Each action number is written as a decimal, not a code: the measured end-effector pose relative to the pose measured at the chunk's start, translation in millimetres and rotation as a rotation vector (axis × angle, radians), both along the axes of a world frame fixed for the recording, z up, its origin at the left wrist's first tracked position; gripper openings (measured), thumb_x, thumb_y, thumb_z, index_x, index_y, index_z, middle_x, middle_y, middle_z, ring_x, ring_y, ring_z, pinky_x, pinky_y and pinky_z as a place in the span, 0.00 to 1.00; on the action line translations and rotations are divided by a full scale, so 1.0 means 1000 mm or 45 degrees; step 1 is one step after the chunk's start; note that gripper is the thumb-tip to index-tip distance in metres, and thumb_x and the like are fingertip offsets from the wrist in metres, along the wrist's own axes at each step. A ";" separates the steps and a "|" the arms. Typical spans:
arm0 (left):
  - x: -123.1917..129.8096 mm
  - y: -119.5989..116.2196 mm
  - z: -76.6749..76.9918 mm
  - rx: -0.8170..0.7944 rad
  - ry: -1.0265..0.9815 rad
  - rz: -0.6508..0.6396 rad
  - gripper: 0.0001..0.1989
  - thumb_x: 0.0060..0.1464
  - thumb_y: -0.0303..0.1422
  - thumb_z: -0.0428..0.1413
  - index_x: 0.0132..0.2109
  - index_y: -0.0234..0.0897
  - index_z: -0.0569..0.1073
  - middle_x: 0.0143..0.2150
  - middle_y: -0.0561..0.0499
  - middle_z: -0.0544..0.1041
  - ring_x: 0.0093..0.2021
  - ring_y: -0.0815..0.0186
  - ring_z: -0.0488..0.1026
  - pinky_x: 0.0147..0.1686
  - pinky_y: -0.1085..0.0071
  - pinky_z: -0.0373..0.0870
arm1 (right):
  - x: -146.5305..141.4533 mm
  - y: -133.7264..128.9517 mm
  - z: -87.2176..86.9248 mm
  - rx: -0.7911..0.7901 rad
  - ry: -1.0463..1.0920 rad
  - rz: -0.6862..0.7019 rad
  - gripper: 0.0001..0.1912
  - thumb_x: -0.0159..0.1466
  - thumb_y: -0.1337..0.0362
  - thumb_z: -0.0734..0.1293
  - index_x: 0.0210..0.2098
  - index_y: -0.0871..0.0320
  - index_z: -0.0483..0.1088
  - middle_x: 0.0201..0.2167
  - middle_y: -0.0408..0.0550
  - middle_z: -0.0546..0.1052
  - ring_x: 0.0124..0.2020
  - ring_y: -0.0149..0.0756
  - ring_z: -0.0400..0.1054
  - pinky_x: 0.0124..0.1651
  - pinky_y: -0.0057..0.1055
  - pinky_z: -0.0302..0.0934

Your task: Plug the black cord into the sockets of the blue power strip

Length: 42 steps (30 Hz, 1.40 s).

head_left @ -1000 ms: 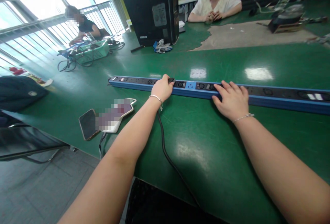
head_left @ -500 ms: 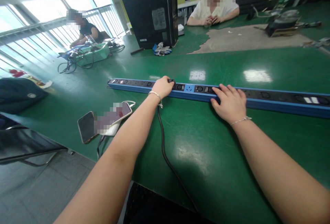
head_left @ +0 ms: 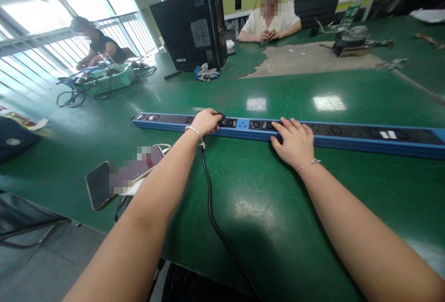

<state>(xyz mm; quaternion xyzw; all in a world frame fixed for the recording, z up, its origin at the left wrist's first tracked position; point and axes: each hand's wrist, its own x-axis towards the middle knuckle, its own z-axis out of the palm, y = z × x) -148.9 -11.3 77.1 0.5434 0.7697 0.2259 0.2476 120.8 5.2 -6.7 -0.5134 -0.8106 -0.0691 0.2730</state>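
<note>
A long blue power strip point(head_left: 255, 134) is lying across the middle of the frame on a green table point(head_left: 194, 93), its length running left to right and dipping slightly rightward. Left of centre, the left hand point(head_left: 206, 121) is gripping a black plug point(head_left: 221, 118) at the strip's top face, hiding whether it is sitting in a socket. Right of centre, farther from the plug, the right hand point(head_left: 294, 141) is resting on the strip, fingers spread.
</note>
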 end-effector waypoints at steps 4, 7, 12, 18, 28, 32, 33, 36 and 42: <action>-0.011 0.002 0.008 0.104 0.214 0.054 0.12 0.54 0.37 0.49 0.42 0.36 0.71 0.28 0.49 0.77 0.26 0.68 0.72 0.30 0.72 0.68 | 0.000 -0.001 0.001 0.000 -0.012 0.006 0.22 0.63 0.58 0.59 0.55 0.54 0.67 0.59 0.51 0.67 0.60 0.48 0.56 0.59 0.50 0.47; -0.033 -0.001 0.014 0.177 0.500 0.230 0.13 0.53 0.38 0.50 0.41 0.35 0.72 0.37 0.44 0.79 0.40 0.61 0.74 0.41 0.67 0.68 | -0.001 -0.001 0.002 -0.003 0.000 0.009 0.22 0.62 0.58 0.59 0.54 0.54 0.68 0.59 0.51 0.67 0.60 0.48 0.56 0.59 0.50 0.47; -0.058 -0.009 0.006 0.044 0.615 0.192 0.17 0.54 0.40 0.49 0.45 0.35 0.72 0.46 0.39 0.77 0.47 0.56 0.73 0.45 0.64 0.67 | -0.001 -0.001 0.002 -0.014 0.027 0.001 0.22 0.62 0.58 0.60 0.54 0.54 0.68 0.58 0.51 0.67 0.60 0.48 0.56 0.59 0.50 0.47; -0.051 -0.011 -0.004 0.091 0.635 0.040 0.20 0.55 0.42 0.47 0.50 0.38 0.69 0.46 0.42 0.77 0.47 0.57 0.73 0.45 0.64 0.67 | -0.001 -0.001 0.003 -0.024 0.035 0.006 0.22 0.62 0.59 0.60 0.54 0.54 0.68 0.58 0.51 0.67 0.60 0.48 0.56 0.59 0.50 0.47; -0.029 0.003 0.009 -0.053 0.812 -0.004 0.18 0.55 0.41 0.47 0.48 0.37 0.69 0.47 0.39 0.77 0.48 0.55 0.74 0.46 0.64 0.67 | 0.000 -0.001 0.001 0.013 0.029 0.018 0.21 0.61 0.59 0.60 0.54 0.52 0.68 0.58 0.50 0.68 0.60 0.48 0.57 0.58 0.51 0.48; -0.031 0.003 0.007 -0.028 0.719 0.065 0.18 0.54 0.41 0.48 0.46 0.36 0.70 0.45 0.38 0.77 0.48 0.53 0.74 0.44 0.63 0.68 | 0.000 -0.002 0.003 0.034 0.009 0.010 0.21 0.62 0.59 0.60 0.53 0.52 0.69 0.57 0.49 0.68 0.59 0.46 0.57 0.58 0.48 0.49; -0.034 0.002 0.006 -0.018 0.665 0.089 0.17 0.53 0.41 0.48 0.46 0.36 0.70 0.45 0.39 0.77 0.47 0.54 0.74 0.44 0.64 0.68 | 0.000 -0.003 0.004 0.031 0.006 0.009 0.21 0.62 0.59 0.60 0.53 0.52 0.69 0.57 0.49 0.68 0.59 0.45 0.58 0.58 0.47 0.49; -0.044 0.001 0.002 -0.033 0.547 0.156 0.17 0.53 0.42 0.49 0.43 0.37 0.71 0.43 0.42 0.78 0.45 0.58 0.75 0.41 0.68 0.69 | -0.001 -0.004 0.006 0.009 0.000 0.007 0.20 0.62 0.60 0.60 0.53 0.53 0.69 0.58 0.49 0.68 0.60 0.45 0.57 0.59 0.47 0.49; -0.036 0.003 0.003 -0.057 0.600 0.119 0.16 0.51 0.42 0.50 0.43 0.38 0.71 0.44 0.42 0.78 0.46 0.58 0.74 0.42 0.68 0.68 | -0.002 -0.005 0.007 -0.003 0.022 0.000 0.20 0.62 0.61 0.60 0.53 0.53 0.69 0.58 0.49 0.68 0.60 0.45 0.57 0.59 0.46 0.49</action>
